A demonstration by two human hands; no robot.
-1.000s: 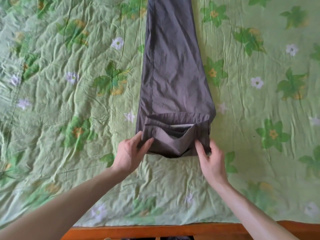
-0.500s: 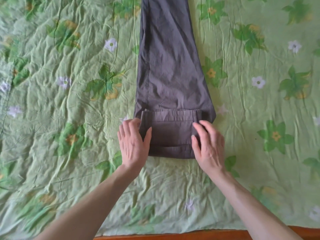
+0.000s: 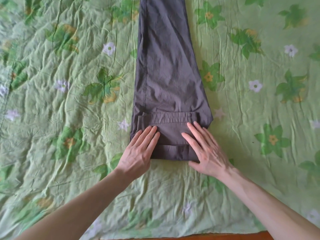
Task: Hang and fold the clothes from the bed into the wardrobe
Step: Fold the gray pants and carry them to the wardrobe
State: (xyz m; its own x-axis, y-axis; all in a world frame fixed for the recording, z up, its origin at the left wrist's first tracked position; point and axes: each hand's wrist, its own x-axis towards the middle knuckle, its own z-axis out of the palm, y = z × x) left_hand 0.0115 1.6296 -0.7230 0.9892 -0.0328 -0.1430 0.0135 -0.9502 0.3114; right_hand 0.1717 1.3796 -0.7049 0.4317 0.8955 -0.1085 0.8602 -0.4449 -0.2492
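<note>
Grey trousers [image 3: 170, 71] lie flat on the bed [image 3: 69, 118], over a green floral bedspread, with one fold already made at the near end. Head view only:

- Long axis runs near-to-far, straight away from the person; far end leaves the frame at the top.
- Folded waistband block [image 3: 168, 134] sits at the near end, a flap doubled over the legs.
- Left hand [image 3: 138, 153] lies flat on the block's left edge, fingers [image 3: 152, 134] straight, close together, pointing far. Pressing, not pinching.
- Right hand [image 3: 206, 151] lies flat on the right edge, fingers [image 3: 195, 134] straight, slightly spread, thumb on the bedspread at the near edge.
- Both hands equally near, one per side.

Judgement: next fold or roll goes away from the fingers along that axis, both hands advancing together to keep the edges square.
</note>
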